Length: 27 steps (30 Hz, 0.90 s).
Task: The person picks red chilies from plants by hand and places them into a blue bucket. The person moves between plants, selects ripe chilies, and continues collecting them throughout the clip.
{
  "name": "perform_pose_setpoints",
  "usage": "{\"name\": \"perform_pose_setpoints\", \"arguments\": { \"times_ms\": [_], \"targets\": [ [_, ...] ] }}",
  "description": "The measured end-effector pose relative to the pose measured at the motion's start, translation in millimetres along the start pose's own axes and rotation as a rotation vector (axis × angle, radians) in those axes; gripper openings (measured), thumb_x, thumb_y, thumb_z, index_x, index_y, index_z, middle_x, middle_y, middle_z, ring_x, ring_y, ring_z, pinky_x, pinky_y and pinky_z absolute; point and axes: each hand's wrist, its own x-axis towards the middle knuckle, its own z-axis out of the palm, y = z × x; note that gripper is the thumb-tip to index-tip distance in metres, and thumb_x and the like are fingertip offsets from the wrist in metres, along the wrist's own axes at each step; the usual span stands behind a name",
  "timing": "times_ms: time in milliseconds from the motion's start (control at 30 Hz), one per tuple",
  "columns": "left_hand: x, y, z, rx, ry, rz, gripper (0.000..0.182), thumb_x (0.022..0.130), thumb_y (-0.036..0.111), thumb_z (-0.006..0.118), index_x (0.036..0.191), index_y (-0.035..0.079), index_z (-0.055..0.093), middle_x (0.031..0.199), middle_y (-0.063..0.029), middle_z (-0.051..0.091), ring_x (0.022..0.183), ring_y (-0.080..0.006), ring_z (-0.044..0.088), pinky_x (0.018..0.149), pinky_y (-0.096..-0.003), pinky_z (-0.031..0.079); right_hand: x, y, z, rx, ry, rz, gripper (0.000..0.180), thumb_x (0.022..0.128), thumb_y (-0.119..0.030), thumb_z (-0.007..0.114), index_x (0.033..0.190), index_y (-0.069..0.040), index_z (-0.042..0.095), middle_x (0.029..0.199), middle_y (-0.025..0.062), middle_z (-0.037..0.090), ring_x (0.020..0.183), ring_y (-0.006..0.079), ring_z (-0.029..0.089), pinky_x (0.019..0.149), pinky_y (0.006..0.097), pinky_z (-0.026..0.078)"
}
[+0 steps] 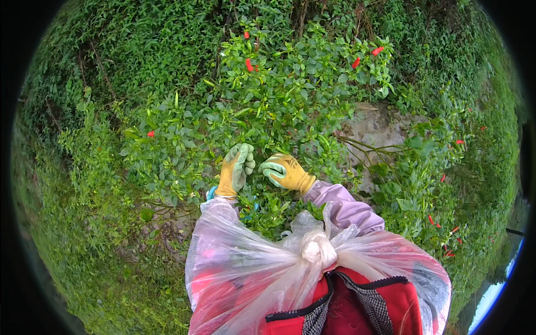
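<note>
Both my hands wear yellow gloves with green coated palms and are raised side by side, a small gap between them, over a chili pepper plant (268, 109). My left hand (238, 169) is upright with its fingers curled in; whether it holds anything is hidden. My right hand (287, 171) points left with its fingers curled, and its fingertips are close to the leaves. Red chili peppers (249, 65) and green ones (243, 112) hang on the plant beyond my hands. Another red chili pepper (150, 134) shows to the left.
Grey ground sheeting (370, 130) shows between plants at the right, with bare branching stems (368, 146) over it. More chili plants with red peppers (431, 219) stand at the right. Dense green foliage (146, 50) fills the far side. A knotted clear plastic cover (318, 249) lies over my red jacket.
</note>
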Motion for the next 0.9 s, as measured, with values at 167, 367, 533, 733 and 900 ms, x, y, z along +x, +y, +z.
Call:
{"name": "perform_pose_setpoints", "arguments": {
  "times_ms": [167,367,533,733,900],
  "targets": [
    [20.2,-1.2,5.7,0.316,-0.072,0.200,0.036,0.086,0.004,0.059,0.122,0.002,0.053,0.097,-0.0042,0.065,0.083,-0.0167,0.064,0.074,-0.0255,0.050,5.1,-12.2,0.2,0.011,0.107,-0.014,0.023,0.075,-0.021,0.067,0.097,-0.016,0.065,0.095,0.0056,0.064,0.088,0.0289,0.060,0.079,0.0414,0.048],
    [30.2,-7.7,5.1,1.016,0.046,0.513,0.027,0.075,-0.001,0.066,0.101,0.002,0.060,0.093,-0.0130,0.066,0.086,-0.0256,0.065,0.074,-0.0324,0.050,5.7,-15.7,-3.7,-0.025,0.053,-0.003,0.024,0.075,-0.021,0.067,0.098,-0.016,0.064,0.095,0.0048,0.064,0.089,0.0282,0.060,0.079,0.0406,0.048],
    [29.9,-20.7,-7.4,1.228,0.422,0.568,0.023,0.079,0.015,0.067,0.097,0.004,0.060,0.079,-0.0152,0.064,0.072,-0.0346,0.063,0.064,-0.0367,0.050,4.3,-14.9,-5.4,-0.009,0.087,-0.004,0.022,0.076,-0.020,0.066,0.097,-0.015,0.064,0.094,0.0057,0.064,0.087,0.0289,0.060,0.078,0.0401,0.049],
    [31.5,-16.7,-22.8,0.212,0.152,-0.044,0.024,0.094,0.034,0.054,0.089,0.011,0.056,0.062,0.0044,0.047,0.053,-0.0052,0.045,0.044,-0.0206,0.032,5.3,-18.9,-6.6,0.006,0.084,-0.023,0.019,0.078,-0.017,0.064,0.096,-0.015,0.064,0.092,0.0061,0.064,0.085,0.0297,0.060,0.080,0.0408,0.049],
    [3.3,-10.9,-12.3,-0.182,-0.034,-0.119,0.023,0.096,0.031,0.053,0.086,0.011,0.053,0.059,0.0076,0.035,0.046,-0.0036,0.032,0.041,-0.0201,0.023,-4.6,-18.4,-10.2,0.011,0.074,0.002,0.018,0.078,-0.018,0.064,0.096,-0.015,0.064,0.092,0.0069,0.064,0.085,0.0299,0.060,0.081,0.0412,0.048]
  ]
}}
